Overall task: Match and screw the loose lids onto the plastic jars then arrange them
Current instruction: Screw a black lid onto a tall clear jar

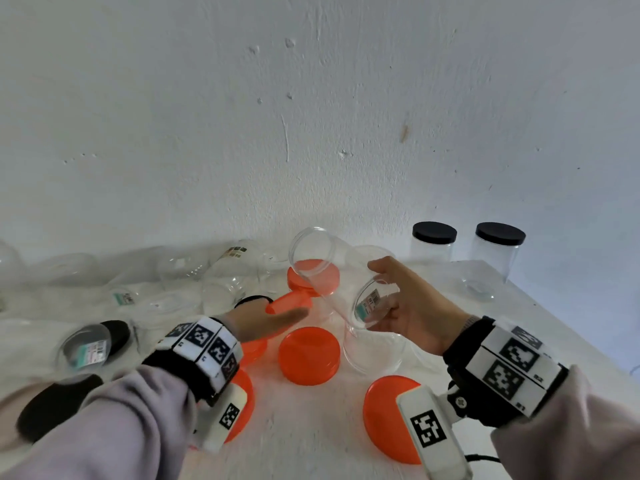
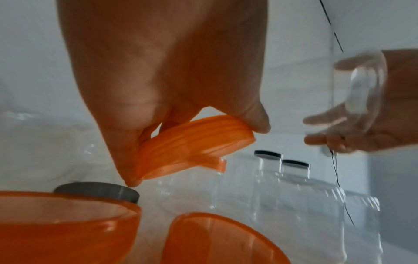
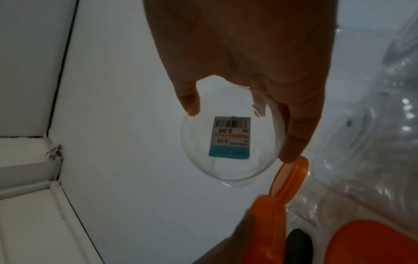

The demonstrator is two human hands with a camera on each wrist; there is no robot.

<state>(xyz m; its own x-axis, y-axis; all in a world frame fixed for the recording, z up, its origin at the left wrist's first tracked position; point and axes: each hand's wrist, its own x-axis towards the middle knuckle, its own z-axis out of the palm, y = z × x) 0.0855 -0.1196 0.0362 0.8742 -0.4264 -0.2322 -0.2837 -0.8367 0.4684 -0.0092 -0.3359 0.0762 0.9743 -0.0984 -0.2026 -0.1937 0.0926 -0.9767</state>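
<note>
Clear plastic jar is raised off the table at centre, tilted, mouth far-left; my right hand wraps its labelled base. My left hand pinches an orange lid just left of it. Two black-lidded jars stand far right.
</note>
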